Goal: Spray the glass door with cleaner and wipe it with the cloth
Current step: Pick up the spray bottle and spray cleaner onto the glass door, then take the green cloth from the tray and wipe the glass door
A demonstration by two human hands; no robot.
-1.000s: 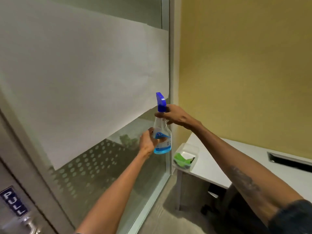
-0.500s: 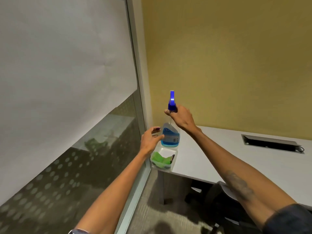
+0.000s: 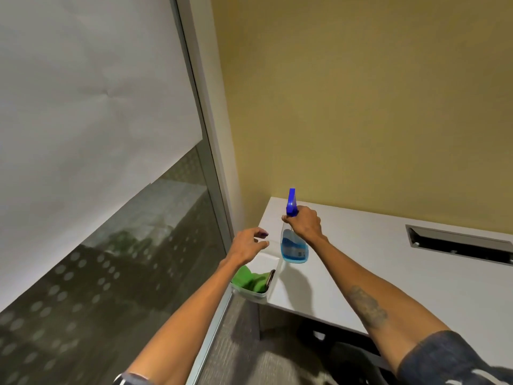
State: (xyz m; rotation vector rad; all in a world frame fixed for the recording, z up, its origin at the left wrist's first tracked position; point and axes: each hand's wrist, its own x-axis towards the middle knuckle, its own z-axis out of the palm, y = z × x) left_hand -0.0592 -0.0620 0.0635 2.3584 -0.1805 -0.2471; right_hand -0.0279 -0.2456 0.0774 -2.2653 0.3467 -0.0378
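Note:
My right hand (image 3: 304,222) grips the neck of a clear spray bottle (image 3: 293,247) with blue liquid and a blue trigger head. The bottle's base is at the white desk (image 3: 388,273) near its left corner. My left hand (image 3: 249,244) hovers empty with fingers apart, just left of the bottle and above a white tray (image 3: 261,293). A green cloth (image 3: 248,279) lies in that tray. The glass door (image 3: 125,259) fills the left side, its upper part covered by white paper and its lower part dotted.
A yellow wall (image 3: 361,107) rises behind the desk. A grey cable slot (image 3: 458,244) is set in the desk at the right. The metal door frame (image 3: 211,162) runs between glass and wall. Grey carpet and a dark chair lie below the desk.
My view has swung right, from the door toward the desk. The right hand brought the bottle down to the desk corner. The left hand let go of the bottle and opened above the tray.

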